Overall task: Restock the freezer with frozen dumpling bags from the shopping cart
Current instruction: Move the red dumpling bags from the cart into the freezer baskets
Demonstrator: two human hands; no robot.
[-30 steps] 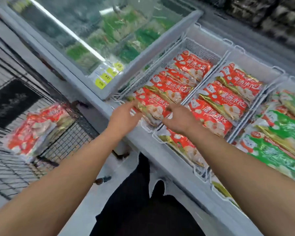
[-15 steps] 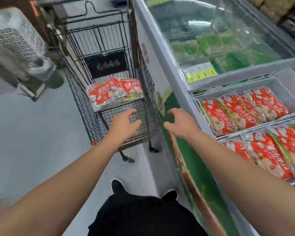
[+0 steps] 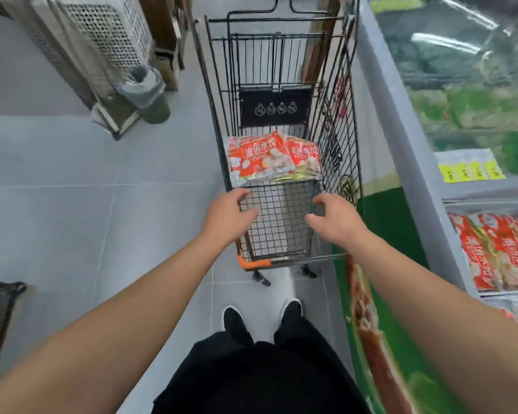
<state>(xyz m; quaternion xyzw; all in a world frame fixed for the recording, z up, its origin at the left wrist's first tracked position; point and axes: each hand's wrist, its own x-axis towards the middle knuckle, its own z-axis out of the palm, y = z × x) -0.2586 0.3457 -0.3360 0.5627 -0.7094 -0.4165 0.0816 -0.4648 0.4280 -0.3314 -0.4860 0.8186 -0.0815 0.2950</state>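
A black wire shopping cart [image 3: 338,121] stands straight ahead of me. Red frozen dumpling bags [image 3: 269,158] lie in a small pile on its mesh floor, at the far end. My left hand [image 3: 229,215] hovers over the cart's near left rim, fingers loosely spread, holding nothing. My right hand [image 3: 335,218] hovers over the near right side, fingers relaxed and slightly curled, also empty. Both hands are short of the bags. The chest freezer [image 3: 401,135] runs along the right, with red dumpling bags [image 3: 500,249] in its open baskets.
The freezer's glass lid [image 3: 461,70] covers green packs further back, with yellow price tags [image 3: 470,171] on it. A perforated grey unit [image 3: 102,40] and a bagged bin [image 3: 147,94] stand at the left rear. Grey tiled floor [image 3: 72,204] lies to the left. My black shoes [image 3: 237,321] are below.
My view swung left from the freezer baskets to the cart. Both hands left the bags in the freezer and now reach empty over the cart's near end.
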